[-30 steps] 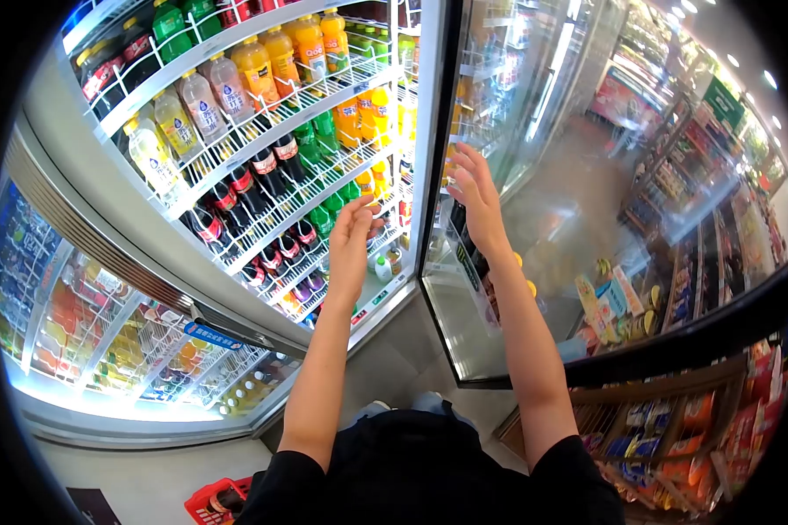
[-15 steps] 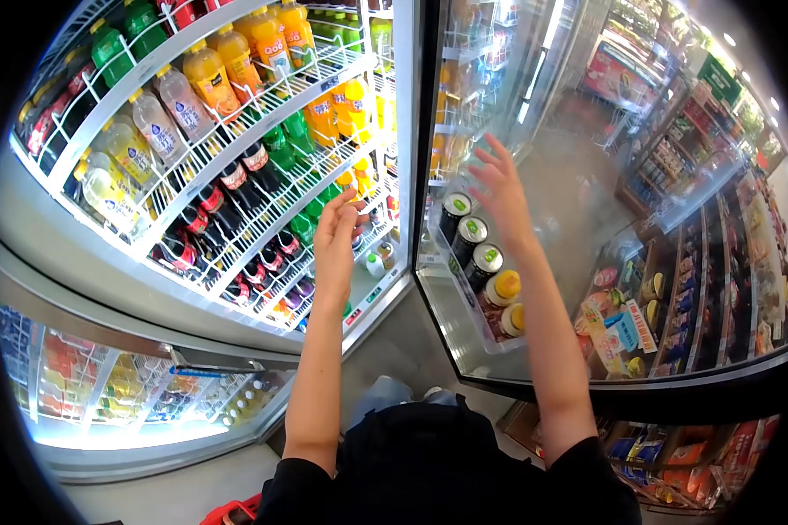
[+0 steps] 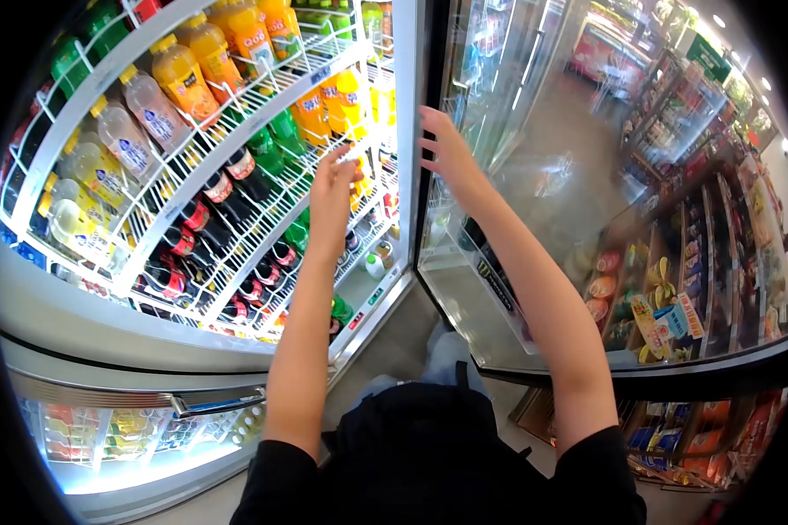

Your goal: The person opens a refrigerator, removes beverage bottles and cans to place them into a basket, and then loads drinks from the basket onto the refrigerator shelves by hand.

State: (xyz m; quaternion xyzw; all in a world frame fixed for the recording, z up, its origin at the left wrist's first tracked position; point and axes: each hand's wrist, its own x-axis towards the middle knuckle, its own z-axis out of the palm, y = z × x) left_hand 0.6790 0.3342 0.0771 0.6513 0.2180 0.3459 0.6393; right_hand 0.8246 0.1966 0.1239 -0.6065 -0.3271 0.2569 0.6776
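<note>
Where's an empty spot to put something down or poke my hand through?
Bare patches: the cooler bottom, between the green bottle and small white bottle; and the grey floor, between cooler and glass door. Your hand might pass between the left hand and right hand. Orange drinks crowd a shelf.

Empty hands, open fridge, bottled drinks

Both arms reach forward, bare below short black sleeves. Left forearm runs nearly straight up view; left hand raised, fingers loosely bent, tips turned inward toward right hand. Right forearm slants inward from bent elbow; right hand open, fingers parted, pointing leftward. Hands apart, right slightly farther forward.
</note>
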